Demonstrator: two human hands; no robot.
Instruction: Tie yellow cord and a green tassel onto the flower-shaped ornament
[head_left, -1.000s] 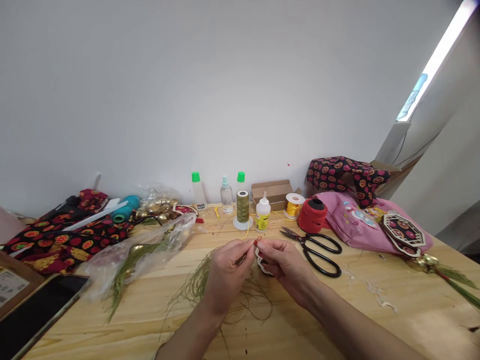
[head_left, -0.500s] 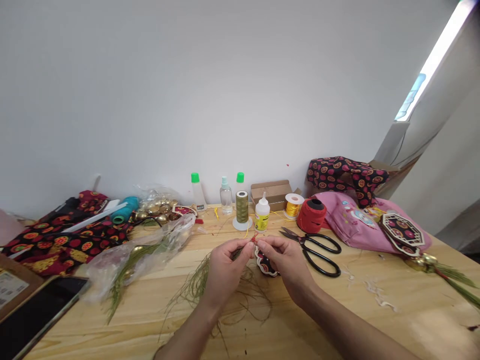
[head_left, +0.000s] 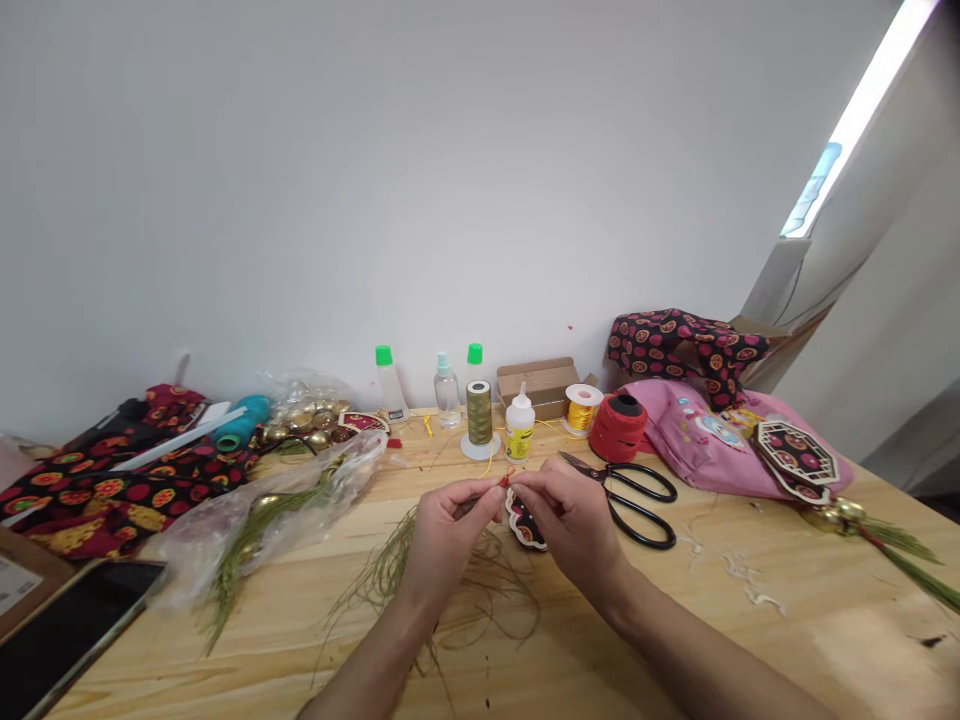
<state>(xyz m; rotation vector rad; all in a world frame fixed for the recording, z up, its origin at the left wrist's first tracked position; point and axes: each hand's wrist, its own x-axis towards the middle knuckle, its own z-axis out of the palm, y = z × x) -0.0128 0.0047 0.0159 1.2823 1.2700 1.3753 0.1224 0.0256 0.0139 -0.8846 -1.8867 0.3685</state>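
My left hand point(head_left: 448, 528) and my right hand point(head_left: 574, 520) meet over the middle of the table, fingertips almost touching. Both pinch a short bit of red thread point(head_left: 508, 478), which sticks up a little between them. Partly hidden by the right hand, a scallop-edged ornament point(head_left: 523, 525) with dark patterned fabric and a pale rim hangs or lies just below; I cannot tell which. Loose olive-green threads point(head_left: 390, 560) spread out under and around the left hand. Black-handled scissors point(head_left: 637, 497) lie with blades half spread to the right of my right hand.
Behind the hands stand a glue bottle point(head_left: 520, 425), an olive thread spool point(head_left: 478, 415), a yellow cord spool point(head_left: 582, 410) and a red thread cone point(head_left: 619, 428). Patterned fabric, a plastic bag point(head_left: 300, 505) and a phone point(head_left: 75, 630) lie left. A pink pouch point(head_left: 690, 440) lies right.
The whole view has shifted slightly, so the table things sit a little further left. Both hands keep their pinch on the red thread, with barely any movement of the fingers.
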